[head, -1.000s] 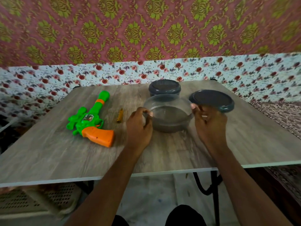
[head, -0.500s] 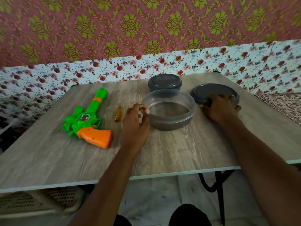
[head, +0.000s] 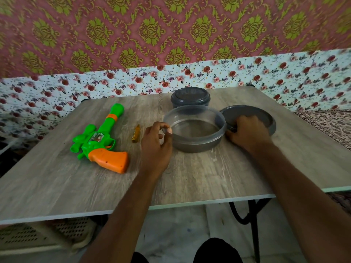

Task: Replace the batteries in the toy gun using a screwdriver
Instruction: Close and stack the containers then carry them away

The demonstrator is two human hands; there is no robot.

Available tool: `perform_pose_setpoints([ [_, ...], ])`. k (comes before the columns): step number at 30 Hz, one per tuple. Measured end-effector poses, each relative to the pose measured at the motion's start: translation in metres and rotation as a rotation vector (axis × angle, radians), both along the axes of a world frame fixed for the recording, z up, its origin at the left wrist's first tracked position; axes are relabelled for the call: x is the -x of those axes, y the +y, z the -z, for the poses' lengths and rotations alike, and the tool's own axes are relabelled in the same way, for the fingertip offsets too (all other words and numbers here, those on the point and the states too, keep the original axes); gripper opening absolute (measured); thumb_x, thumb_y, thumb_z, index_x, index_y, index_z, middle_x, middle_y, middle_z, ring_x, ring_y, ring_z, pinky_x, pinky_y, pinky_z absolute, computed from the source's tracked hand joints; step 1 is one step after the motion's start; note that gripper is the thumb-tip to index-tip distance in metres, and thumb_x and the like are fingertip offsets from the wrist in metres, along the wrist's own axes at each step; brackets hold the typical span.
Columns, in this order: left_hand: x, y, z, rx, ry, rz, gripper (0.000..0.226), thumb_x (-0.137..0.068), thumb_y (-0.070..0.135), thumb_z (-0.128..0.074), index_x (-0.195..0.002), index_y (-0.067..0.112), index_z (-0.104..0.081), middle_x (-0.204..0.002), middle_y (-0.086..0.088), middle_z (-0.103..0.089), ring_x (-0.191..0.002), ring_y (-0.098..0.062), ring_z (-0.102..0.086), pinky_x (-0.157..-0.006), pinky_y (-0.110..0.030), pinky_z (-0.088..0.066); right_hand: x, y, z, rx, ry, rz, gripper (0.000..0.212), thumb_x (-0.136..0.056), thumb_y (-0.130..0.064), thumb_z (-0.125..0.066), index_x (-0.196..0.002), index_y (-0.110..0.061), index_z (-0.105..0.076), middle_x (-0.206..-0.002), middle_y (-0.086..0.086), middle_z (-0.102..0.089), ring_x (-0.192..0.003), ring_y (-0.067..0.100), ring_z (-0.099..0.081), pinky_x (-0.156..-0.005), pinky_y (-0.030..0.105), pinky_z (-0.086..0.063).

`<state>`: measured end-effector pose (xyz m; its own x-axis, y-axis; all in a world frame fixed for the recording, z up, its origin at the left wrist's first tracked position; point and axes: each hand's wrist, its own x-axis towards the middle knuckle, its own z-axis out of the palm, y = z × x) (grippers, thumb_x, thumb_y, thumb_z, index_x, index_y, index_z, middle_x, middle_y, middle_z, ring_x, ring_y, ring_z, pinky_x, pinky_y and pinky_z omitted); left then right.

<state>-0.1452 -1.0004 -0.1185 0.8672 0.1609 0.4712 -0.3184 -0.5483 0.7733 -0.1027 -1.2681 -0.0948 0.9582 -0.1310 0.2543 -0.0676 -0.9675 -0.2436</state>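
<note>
A green toy gun (head: 98,138) with an orange grip lies on the left of the wooden table (head: 199,177). A small yellow screwdriver (head: 136,133) lies just right of it. At the table's middle stands an open clear round container (head: 195,137) with a grey bottom. My left hand (head: 155,143) pinches its left rim between thumb and fingers. My right hand (head: 247,130) rests on the near edge of the grey lid (head: 256,115), which lies flat to the container's right. No batteries are visible.
A smaller closed grey container (head: 190,97) stands right behind the open one. The table's far edge meets a flowered cloth wall. A white perforated crate (head: 38,236) sits under the table at left; black table legs (head: 250,221) at right.
My right hand carried the grey lid away from the container and set it flat on the table to the right. My left hand kept its hold on the rim.
</note>
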Motion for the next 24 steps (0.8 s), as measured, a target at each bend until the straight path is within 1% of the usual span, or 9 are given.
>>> perform_pose_setpoints([
  [4, 0.004, 0.0, -0.002, -0.016, 0.018, -0.011, 0.019, -0.105, 0.029, -0.054, -0.121, 0.024, -0.063, -0.126, 0.004, -0.063, -0.106, -0.003, -0.059, -0.069, 0.0, -0.042, 0.008, 0.003, -0.007, 0.118, 0.021, -0.017, 0.041, -0.092, -0.049, -0.064, -0.1, -0.009, -0.069, -0.094, 0.015, -0.07, -0.088, 0.035, -0.068, -0.081, 0.043, -0.057],
  [9, 0.003, 0.0, -0.001, 0.014, 0.006, -0.037, 0.017, -0.104, 0.023, -0.056, -0.119, 0.023, -0.063, -0.125, 0.002, -0.064, -0.108, -0.008, -0.062, -0.073, -0.005, -0.046, 0.02, -0.004, -0.002, 0.084, -0.105, 0.029, 0.043, -0.083, -0.059, -0.067, -0.073, -0.017, -0.065, -0.066, 0.001, -0.062, -0.071, 0.027, -0.064, -0.09, 0.05, -0.054],
  [11, 0.0, 0.0, 0.0, 0.019, -0.03, -0.051, 0.015, -0.102, 0.021, -0.058, -0.116, 0.023, -0.065, -0.122, 0.0, -0.064, -0.106, -0.011, -0.063, -0.082, -0.021, -0.056, 0.021, -0.008, -0.002, -0.015, -0.16, 0.088, 0.039, -0.085, -0.053, -0.067, -0.083, -0.014, -0.071, -0.081, 0.007, -0.069, -0.087, 0.033, -0.066, -0.098, 0.052, -0.048],
  [13, -0.001, 0.0, 0.002, -0.004, -0.049, -0.072, 0.016, -0.101, 0.02, -0.058, -0.116, 0.022, -0.065, -0.122, -0.001, -0.063, -0.106, -0.013, -0.063, -0.088, -0.036, -0.058, 0.018, -0.016, -0.002, -0.039, -0.191, 0.185, 0.044, -0.087, -0.046, -0.066, -0.109, -0.009, -0.069, -0.11, 0.018, -0.067, -0.11, 0.041, -0.059, -0.101, 0.057, -0.042],
  [15, 0.002, -0.003, 0.001, -0.03, -0.096, -0.114, 0.018, -0.1, 0.018, -0.059, -0.117, 0.018, -0.064, -0.121, -0.003, -0.061, -0.106, -0.016, -0.061, -0.09, -0.035, -0.056, 0.011, -0.026, 0.001, -0.084, -0.144, 0.28, 0.057, -0.088, -0.049, -0.066, -0.127, -0.009, -0.058, -0.129, 0.024, -0.055, -0.124, 0.047, -0.048, -0.103, 0.063, -0.037],
  [17, 0.01, -0.008, -0.005, -0.08, -0.252, -0.159, 0.018, -0.098, 0.011, -0.06, -0.115, 0.011, -0.064, -0.119, -0.008, -0.06, -0.106, -0.019, -0.06, -0.088, -0.03, -0.051, 0.005, -0.035, 0.003, -0.206, -0.08, 0.337, 0.067, -0.087, -0.057, -0.066, -0.135, -0.013, -0.05, -0.139, 0.026, -0.046, -0.134, 0.049, -0.039, -0.107, 0.068, -0.031],
  [20, 0.027, -0.028, -0.011, -0.205, -0.483, -0.032, 0.014, -0.096, 0.002, -0.06, -0.11, 0.002, -0.065, -0.11, -0.012, -0.06, -0.097, -0.015, -0.057, -0.082, -0.018, -0.047, 0.001, -0.045, 0.007, -0.349, -0.018, 0.372, 0.077, -0.086, -0.065, -0.065, -0.144, -0.02, -0.042, -0.148, 0.025, -0.041, -0.14, 0.048, -0.033, -0.113, 0.068, -0.021],
  [22, 0.041, -0.051, -0.011, -0.287, -0.417, 0.207, 0.016, -0.1, 0.005, -0.058, -0.114, 0.004, -0.065, -0.111, -0.01, -0.061, -0.093, -0.01, -0.056, -0.081, -0.016, -0.047, -0.003, -0.051, 0.011, -0.4, 0.022, 0.359, 0.079, -0.085, -0.07, -0.062, -0.145, -0.022, -0.041, -0.147, 0.025, -0.045, -0.14, 0.048, -0.036, -0.114, 0.067, -0.019],
  [24, 0.053, -0.079, -0.009, -0.396, -0.229, 0.411, 0.029, -0.102, 0.013, -0.055, -0.129, 0.008, -0.062, -0.125, -0.008, -0.061, -0.106, -0.013, -0.058, -0.092, -0.022, -0.05, -0.003, -0.056, 0.015, -0.428, 0.028, 0.337, 0.082, -0.081, -0.074, -0.058, -0.142, -0.022, -0.042, -0.142, 0.024, -0.051, -0.137, 0.048, -0.04, -0.115, 0.067, -0.024],
])
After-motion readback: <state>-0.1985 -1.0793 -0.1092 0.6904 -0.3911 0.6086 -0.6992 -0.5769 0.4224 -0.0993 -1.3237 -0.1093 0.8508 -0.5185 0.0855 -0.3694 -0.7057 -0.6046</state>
